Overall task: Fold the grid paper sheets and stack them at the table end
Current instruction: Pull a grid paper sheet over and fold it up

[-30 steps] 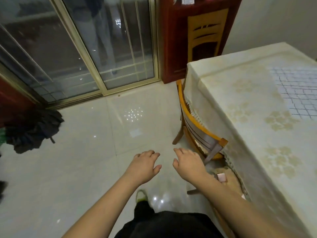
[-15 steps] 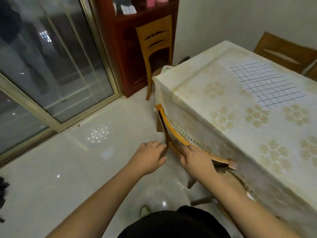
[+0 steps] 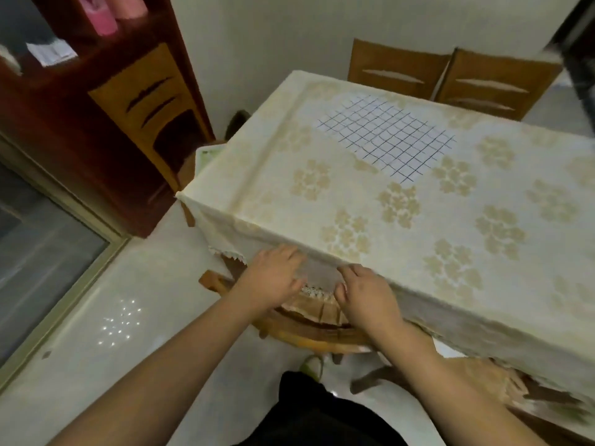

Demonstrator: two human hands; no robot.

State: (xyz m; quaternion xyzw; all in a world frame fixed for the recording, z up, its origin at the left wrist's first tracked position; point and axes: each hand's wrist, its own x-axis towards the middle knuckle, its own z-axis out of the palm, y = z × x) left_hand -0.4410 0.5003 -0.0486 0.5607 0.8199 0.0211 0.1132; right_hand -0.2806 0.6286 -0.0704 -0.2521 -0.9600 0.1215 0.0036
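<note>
While the white grid paper sheet ruled with dark lines (image 3: pixel 386 141) lies flat on the far half of the cream tablecloth with pale gold flower prints (image 3: pixel 483 226), both hands are busy at the near edge of the table, well apart from it. The paper sits unfolded — whether it is one sheet or several laid together I cannot tell — nearer the two brown wooden chair backs (image 3: pixel 450 78) across the table than the person, so folding looks not yet begun.

The left hand (image 3: pixel 273 278) rests against the hanging side of the cloth just below the table edge, fingers held fairly close together and lightly bent; the fingertips press on or under the fabric, though blur hides whether they actually pinch it. The right hand (image 3: pixel 363 292) sits beside it with fingers curled at the lace-trimmed hem, seemingly gathering a bit of cloth, but the grip is not clear enough to call.

Directly below the hands a curved orange-brown wooden chair (image 3: pixel 309 329) is tucked under the table. My reading is that the hands are there to clear or steady the cloth and get at the chair — making room to stand or sit closer — since the paper is out of easy reach from this side. The next move likely needs a lean or a step toward the sheet.
</note>
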